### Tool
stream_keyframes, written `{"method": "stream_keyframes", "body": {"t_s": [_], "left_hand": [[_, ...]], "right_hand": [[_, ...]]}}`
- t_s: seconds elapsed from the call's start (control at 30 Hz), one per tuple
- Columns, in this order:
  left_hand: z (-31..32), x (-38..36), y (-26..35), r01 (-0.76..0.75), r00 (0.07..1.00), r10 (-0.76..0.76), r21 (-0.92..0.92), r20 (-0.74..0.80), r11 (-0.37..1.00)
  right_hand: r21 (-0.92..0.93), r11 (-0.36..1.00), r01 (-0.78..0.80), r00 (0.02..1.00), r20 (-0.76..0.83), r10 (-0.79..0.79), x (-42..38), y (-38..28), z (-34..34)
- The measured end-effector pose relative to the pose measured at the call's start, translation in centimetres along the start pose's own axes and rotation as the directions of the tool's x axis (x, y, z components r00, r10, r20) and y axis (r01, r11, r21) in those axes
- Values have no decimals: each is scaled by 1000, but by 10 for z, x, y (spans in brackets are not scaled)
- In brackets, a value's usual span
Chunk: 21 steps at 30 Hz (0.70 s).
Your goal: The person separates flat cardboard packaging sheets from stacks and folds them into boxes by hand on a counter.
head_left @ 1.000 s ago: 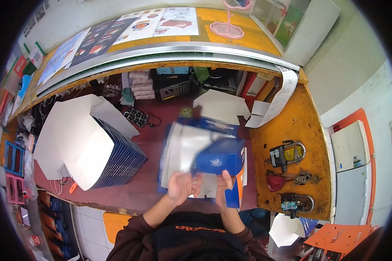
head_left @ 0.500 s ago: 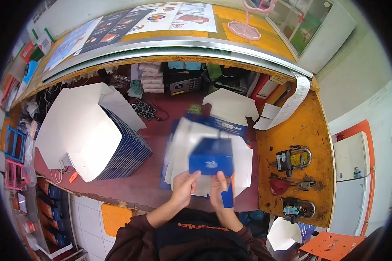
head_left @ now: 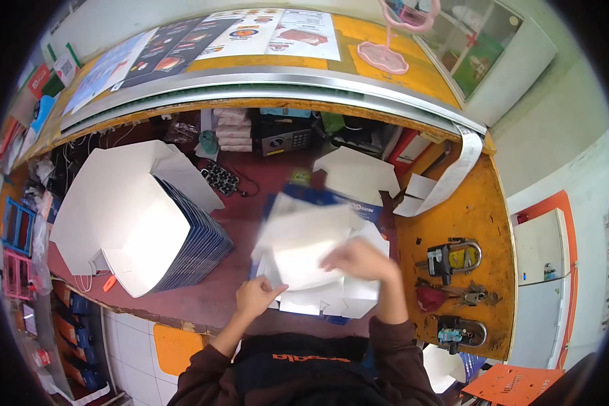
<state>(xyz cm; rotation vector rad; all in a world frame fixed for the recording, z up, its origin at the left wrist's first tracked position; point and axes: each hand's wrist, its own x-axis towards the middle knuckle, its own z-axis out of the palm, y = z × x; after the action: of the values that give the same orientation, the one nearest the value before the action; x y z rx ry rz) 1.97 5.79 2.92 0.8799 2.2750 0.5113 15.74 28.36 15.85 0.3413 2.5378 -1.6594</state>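
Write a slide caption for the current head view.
Left hand at the near edge of a white-faced carton blank, right hand over it, tall stack of blanks to the left.

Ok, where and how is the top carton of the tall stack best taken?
I'd pinch the top carton at its near right edge, left hand coming from the right: that straight edge faces the hand, and the layered blue edges below it suggest separable cartons.
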Motion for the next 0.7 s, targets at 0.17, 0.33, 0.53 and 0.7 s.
{"method": "stream_keyframes", "body": {"t_s": [0.17,0.33,0.53,0.7], "left_hand": [[16,-1,-26,-449,849,451,73,-275,890],[18,34,-17,-780,596,794,318,118,539],[25,18,-31,-875,478,826,244,299,418],[41,3,-29,-846,519,829,261,209,464]], "right_hand": [[-100,983,-152,748,-662,48,68,56,-65],[-381,617,-688,718,-478,506,150,107,-73],[-627,449,-636,741,-335,582,160,113,-51],[-658,639,-399,915,-331,232,124,58,-41]]}}
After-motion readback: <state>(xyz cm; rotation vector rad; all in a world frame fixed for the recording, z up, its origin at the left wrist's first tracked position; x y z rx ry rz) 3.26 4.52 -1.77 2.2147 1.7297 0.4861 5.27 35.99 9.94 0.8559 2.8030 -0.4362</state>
